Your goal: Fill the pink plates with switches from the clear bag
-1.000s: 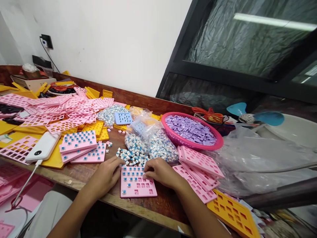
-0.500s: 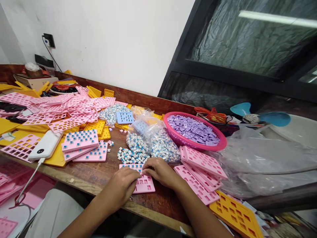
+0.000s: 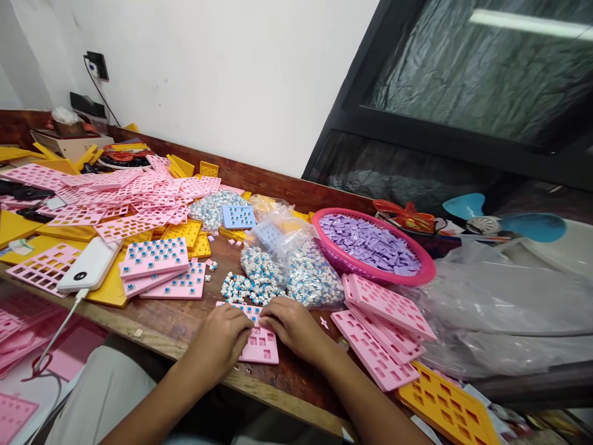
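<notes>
A pink switch plate [image 3: 260, 343] lies flat near the front edge of the wooden table [image 3: 157, 321], partly filled with blue-and-white key switches. My left hand [image 3: 223, 342] rests on its left half with the fingers curled down. My right hand [image 3: 290, 325] presses on its upper right part, fingertips pinched together at the plate. Whether either hand holds a switch is hidden. A loose heap of blue-and-white switches [image 3: 245, 287] sits just behind the plate.
Clear bags of switches [image 3: 306, 275] and a pink basket of purple keycaps [image 3: 370, 244] stand behind. Empty pink plates [image 3: 384, 327] are stacked at right, filled ones [image 3: 157, 262] at left. Pink and yellow plates [image 3: 111, 198] and a white power bank [image 3: 90, 264] are farther left.
My left hand has moved right, off the table beside the plate and onto the plate. The plate has shifted slightly left under both hands. The view has drifted.
</notes>
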Available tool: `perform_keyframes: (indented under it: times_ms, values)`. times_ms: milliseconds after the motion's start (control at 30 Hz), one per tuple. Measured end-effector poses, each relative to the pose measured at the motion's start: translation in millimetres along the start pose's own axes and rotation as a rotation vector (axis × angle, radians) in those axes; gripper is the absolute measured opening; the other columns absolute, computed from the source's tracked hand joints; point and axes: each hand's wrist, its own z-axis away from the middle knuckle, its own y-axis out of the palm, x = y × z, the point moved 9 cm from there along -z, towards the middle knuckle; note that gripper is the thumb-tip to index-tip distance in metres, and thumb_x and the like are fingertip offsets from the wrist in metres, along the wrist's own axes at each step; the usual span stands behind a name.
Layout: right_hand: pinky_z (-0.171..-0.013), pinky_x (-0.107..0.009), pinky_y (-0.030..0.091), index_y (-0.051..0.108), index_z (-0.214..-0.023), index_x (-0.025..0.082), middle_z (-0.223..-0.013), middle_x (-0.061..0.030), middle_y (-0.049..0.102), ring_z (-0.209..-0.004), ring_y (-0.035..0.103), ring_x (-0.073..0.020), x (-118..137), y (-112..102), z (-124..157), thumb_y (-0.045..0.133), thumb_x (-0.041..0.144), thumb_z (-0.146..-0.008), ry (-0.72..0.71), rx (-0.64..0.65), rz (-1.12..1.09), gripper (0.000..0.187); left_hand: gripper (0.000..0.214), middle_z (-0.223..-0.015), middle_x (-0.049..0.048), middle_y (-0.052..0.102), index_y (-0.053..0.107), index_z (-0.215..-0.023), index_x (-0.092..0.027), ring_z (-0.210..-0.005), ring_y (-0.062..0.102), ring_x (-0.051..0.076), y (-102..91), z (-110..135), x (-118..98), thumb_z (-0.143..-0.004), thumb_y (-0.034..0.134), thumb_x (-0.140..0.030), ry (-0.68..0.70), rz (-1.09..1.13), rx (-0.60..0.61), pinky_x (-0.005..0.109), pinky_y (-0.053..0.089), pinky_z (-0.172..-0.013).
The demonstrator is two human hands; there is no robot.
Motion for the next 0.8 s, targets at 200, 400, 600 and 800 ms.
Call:
perform_keyframes:
  times_ms: [200,400,600,800]
  values:
    - [-0.074,-0.029,0.045,0.070,-0.091,0.019,-0.088,-0.0056,0.070,-0.081,0.063,-0.0186,0.8,2.4,1.0,0.061,0.023,-0.098,-0.013,-0.047,0.121,0.012,0.019,-0.095,0.0033,0.075,0.075,-0.094,-0.023,-0.092,0.063,0.022,2.9,-4.0,6.1,-0.096,0.057,-0.017,-0.051,0.008,0.027,0.036,0.046,-0.086]
    - [-0.073,-0.030,0.045,0.068,-0.090,0.019,-0.086,-0.0058,0.069,-0.081,0.061,-0.0190,4.5,3.2,0.2,0.059,0.024,-0.099,-0.030,-0.074,0.169,0.014,0.017,-0.095,0.0037,0.072,0.076,-0.096,-0.023,-0.091,0.063,0.021,1.8,-3.4,9.7,-0.097,0.059,-0.021,-0.083,-0.041,-0.012,0.035,0.046,-0.084]
    - [-0.073,-0.029,0.045,0.069,-0.088,0.020,-0.088,-0.0051,0.070,-0.082,0.062,-0.0184,0.6,6.5,-0.8,0.063,0.022,-0.096,0.059,-0.030,0.128,0.011,0.020,-0.093,0.0049,0.072,0.075,-0.095,-0.023,-0.093,0.061,0.024,5.2,-4.8,5.6,-0.099,0.056,-0.024,-0.083,-0.165,0.010,0.038,0.044,-0.085]
    - [-0.077,-0.029,0.047,0.073,-0.089,0.021,-0.087,-0.0038,0.072,-0.082,0.065,-0.0179,-4.3,-2.8,-2.2,0.065,0.026,-0.096,0.069,-0.029,-0.059,0.012,0.017,-0.093,0.0044,0.074,0.076,-0.091,-0.026,-0.094,0.060,0.026,3.7,-6.4,5.6,-0.097,0.061,-0.027,-0.102,-0.231,0.039,0.042,0.039,-0.083]
